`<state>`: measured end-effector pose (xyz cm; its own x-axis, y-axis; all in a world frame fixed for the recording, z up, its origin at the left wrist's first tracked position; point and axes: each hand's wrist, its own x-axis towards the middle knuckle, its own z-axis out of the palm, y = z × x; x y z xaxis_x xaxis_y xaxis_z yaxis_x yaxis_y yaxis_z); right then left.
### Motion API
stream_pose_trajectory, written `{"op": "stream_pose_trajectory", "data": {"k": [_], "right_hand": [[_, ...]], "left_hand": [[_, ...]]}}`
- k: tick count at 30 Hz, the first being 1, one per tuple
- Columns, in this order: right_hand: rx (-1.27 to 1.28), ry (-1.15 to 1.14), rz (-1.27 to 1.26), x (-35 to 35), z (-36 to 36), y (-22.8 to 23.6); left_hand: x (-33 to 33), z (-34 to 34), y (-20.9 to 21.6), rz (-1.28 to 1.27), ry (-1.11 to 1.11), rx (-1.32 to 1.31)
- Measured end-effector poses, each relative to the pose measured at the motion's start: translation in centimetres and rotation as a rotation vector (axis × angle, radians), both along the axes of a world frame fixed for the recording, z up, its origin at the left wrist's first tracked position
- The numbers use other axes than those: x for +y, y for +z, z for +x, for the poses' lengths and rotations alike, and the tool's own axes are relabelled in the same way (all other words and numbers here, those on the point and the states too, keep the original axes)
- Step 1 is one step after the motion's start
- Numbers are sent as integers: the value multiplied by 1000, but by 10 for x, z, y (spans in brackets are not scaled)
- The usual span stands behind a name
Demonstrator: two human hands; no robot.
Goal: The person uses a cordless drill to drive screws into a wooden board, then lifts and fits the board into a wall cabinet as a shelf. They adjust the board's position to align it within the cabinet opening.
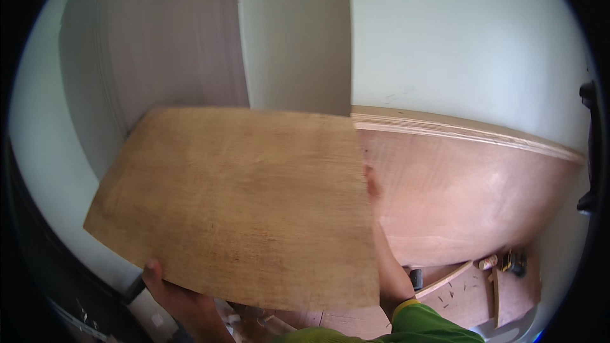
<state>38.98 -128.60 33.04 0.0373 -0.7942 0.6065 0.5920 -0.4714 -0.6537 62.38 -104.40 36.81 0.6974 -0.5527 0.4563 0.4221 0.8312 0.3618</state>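
A rectangular plywood board (235, 209) is held up before me, its broad brown face toward the camera. My left hand (181, 298) grips its lower left edge, with the thumb on the near face and the fingers hidden behind. At the board's right edge, my right hand (373, 184) shows only in part and is blurred. It holds that edge from the side and behind, and the board covers most of its fingers.
A stack of plywood sheets (457, 197) leans against the white wall (464, 38) at right. Below lie thin wooden strips (445, 281), a small cylindrical container (488, 262) and a black-and-yellow power tool (515, 262). A grey-brown panel (171, 38) stands behind the held board.
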Motion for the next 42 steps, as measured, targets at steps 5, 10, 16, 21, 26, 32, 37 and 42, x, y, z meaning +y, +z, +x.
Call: {"op": "stream_pose_trajectory", "data": {"k": [5, 10, 16, 21, 26, 32, 37, 42], "right_hand": [[-41, -8, -152, 3, -16, 54], [-19, 136, -55, 17, -14, 150], [-38, 58, 51, -13, -1, 188], [221, -18, 11, -41, -10, 194], [507, -347, 9, -37, -25, 200], [737, -409, -3, -33, -28, 204], [807, -367, 22, -33, -36, 198], [980, -444, -76, -39, -46, 197]], "left_hand": [[-10, 29, 31, -86, -55, 11], [-63, 33, 79, -49, -66, 49], [-115, 32, 112, 21, -128, 83], [-131, 51, 116, 58, -144, 142], [-128, 62, 117, 88, -118, 135], [-112, 59, 112, 48, -24, 26], [-105, 47, 105, 34, -4, -7], [-103, 39, 106, 64, 50, -25]]}}
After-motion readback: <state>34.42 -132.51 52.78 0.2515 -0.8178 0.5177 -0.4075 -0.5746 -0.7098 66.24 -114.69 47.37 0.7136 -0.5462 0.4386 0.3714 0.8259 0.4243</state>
